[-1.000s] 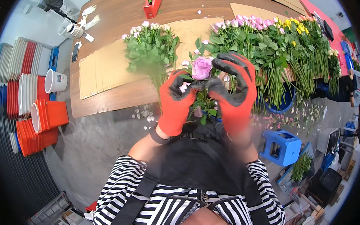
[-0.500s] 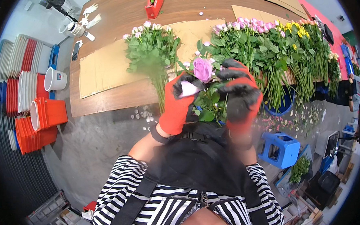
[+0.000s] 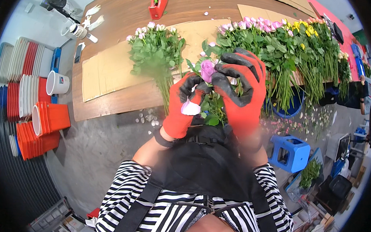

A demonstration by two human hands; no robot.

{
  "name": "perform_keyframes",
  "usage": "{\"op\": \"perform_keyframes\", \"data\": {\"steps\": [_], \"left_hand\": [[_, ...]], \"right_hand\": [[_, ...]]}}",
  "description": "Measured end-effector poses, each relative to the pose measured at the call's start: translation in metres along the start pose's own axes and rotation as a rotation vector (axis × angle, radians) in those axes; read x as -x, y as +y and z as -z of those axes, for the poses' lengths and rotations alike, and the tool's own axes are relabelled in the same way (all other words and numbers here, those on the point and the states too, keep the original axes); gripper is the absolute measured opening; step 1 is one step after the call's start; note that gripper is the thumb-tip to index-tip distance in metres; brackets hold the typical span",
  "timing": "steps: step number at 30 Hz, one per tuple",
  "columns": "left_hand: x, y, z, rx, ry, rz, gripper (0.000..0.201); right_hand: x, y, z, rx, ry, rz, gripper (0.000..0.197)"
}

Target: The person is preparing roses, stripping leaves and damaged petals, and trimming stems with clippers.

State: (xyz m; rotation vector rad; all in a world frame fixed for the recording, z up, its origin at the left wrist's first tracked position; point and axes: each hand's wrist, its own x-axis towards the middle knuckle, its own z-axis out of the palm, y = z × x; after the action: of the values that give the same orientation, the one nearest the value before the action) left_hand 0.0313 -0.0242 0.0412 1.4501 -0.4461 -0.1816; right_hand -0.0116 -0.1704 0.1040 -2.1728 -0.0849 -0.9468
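- Wooden table [image 3: 128,12] with cardboard, grey floor, stacked red pots [image 3: 46,121].
- Purple rose [image 3: 207,69], leafy stem.
- My left hand [image 3: 186,103] grips a petal; right hand [image 3: 241,93] pinches the bloom.

Flower bunches [image 3: 155,51] crowding table's [image 3: 128,12] near edge

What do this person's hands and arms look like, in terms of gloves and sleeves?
Both the left hand and the right hand wear red knit gloves with black coated palms and fingertips. Forearms are bare below black-and-white striped sleeves.
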Motion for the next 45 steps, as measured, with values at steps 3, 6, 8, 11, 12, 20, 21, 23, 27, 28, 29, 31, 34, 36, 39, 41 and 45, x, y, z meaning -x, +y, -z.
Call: {"op": "perform_keyframes", "data": {"steps": [3,6,8,11,12,20,21,23,27,28,29,31,34,36,39,41,45], "left_hand": [[0.003,-0.013,0.005,0.113,0.019,0.001,0.009],[0.001,-0.020,0.010,0.190,-0.116,0.031,0.012],[0.000,-0.018,0.007,0.216,-0.100,0.099,0.018],[-0.002,-0.026,0.005,0.217,-0.053,0.026,0.035],[-0.002,-0.024,0.004,0.217,-0.054,0.027,0.035],[-0.001,0.003,-0.007,0.097,-0.007,0.022,0.013],[-0.001,0.002,-0.005,0.097,-0.007,0.022,0.013],[0.000,-0.005,0.000,0.048,-0.037,0.076,0.015],[0.002,-0.004,-0.002,0.374,-0.015,0.124,0.019],[0.003,-0.002,-0.002,0.551,-0.008,0.271,0.022],[0.001,-0.004,0.000,0.566,-0.003,0.329,0.022],[-0.002,-0.007,0.005,0.600,0.014,0.445,0.022],[-0.002,-0.011,0.011,0.307,-0.130,0.132,0.028],[0.001,-0.011,0.015,0.505,-0.206,0.289,0.033],[-0.006,-0.004,0.010,0.635,-0.303,0.292,0.034],[-0.007,0.007,0.009,0.475,-0.379,0.226,0.030],[-0.006,0.004,0.005,0.355,-0.393,0.131,0.026]], "right_hand": [[0.003,0.004,-0.003,-0.325,-0.051,-0.211,0.028],[0.003,0.010,0.001,-0.871,-0.003,-0.572,0.025],[0.002,0.009,0.003,-0.928,0.077,-0.591,0.023],[0.003,0.008,0.010,-1.011,0.128,-0.369,0.025],[0.002,0.011,0.013,-0.897,0.073,-0.226,0.026],[-0.003,-0.008,0.004,0.176,0.048,0.058,0.027],[0.000,-0.006,0.002,0.176,0.048,0.058,0.027],[0.005,-0.003,-0.002,0.153,0.118,0.092,0.029],[0.010,-0.003,-0.004,0.053,0.089,0.082,0.028],[0.011,-0.002,-0.004,-0.048,0.079,0.104,0.027],[0.014,0.001,-0.006,-0.152,0.067,0.128,0.027],[0.018,0.010,-0.006,-0.255,0.059,0.108,0.021],[0.009,0.020,0.002,-0.431,0.061,0.106,0.029],[-0.004,0.009,0.005,-0.524,0.067,-0.044,0.032],[-0.021,0.008,0.017,-0.562,-0.049,-0.264,0.030],[-0.033,0.014,0.019,-0.592,-0.335,-0.235,0.032],[-0.040,0.024,0.021,-0.652,-0.591,-0.133,0.039]]}}
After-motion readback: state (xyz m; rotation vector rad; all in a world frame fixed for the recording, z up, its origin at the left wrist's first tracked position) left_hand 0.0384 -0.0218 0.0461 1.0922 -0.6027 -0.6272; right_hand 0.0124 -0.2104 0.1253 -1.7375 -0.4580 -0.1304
